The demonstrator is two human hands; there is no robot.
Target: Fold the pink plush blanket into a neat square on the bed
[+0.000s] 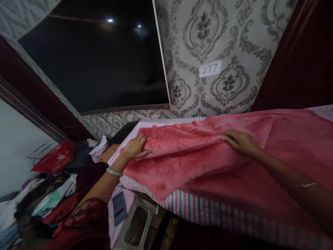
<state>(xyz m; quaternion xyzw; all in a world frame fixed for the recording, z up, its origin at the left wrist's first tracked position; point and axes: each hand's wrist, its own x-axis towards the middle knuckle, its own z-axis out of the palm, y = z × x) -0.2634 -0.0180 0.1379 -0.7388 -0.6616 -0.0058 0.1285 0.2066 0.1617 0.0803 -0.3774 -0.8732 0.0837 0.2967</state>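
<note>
Gripping a raised fold of plush coral-pink blanket (208, 163) in left hand (134, 147) and right hand (241, 142); seemingly partway: spread at right, not yet flat at left.

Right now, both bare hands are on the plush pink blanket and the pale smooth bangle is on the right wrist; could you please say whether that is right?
Not quite: the head view shows the pale smooth bangle on the left wrist. The left hand and right hand are indeed both on the plush pink blanket.
</note>
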